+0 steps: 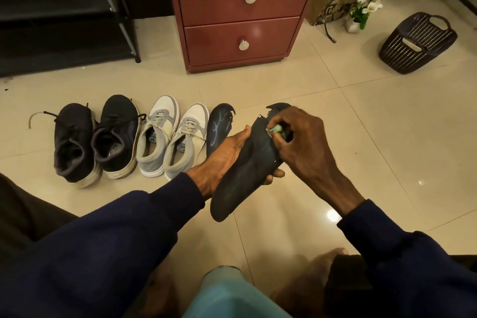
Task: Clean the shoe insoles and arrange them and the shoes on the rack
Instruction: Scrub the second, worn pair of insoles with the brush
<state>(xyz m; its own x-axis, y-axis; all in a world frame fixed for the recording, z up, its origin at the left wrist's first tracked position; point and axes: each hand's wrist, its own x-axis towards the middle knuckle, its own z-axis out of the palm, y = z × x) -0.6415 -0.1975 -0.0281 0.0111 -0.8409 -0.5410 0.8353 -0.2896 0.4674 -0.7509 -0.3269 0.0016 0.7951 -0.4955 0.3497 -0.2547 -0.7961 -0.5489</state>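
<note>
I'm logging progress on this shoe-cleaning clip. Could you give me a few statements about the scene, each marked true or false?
1. The left hand holds a dark insole from beneath. True.
2. The right hand scrubs that insole with a brush. False: it pinches a small green cloth against the insole's toe end.
3. A second insole lies on the floor just right of the grey-white sneakers. True.
4. The dark shoes already sit on the rack. False: they stand on the floor, left of the sneakers.
</note>
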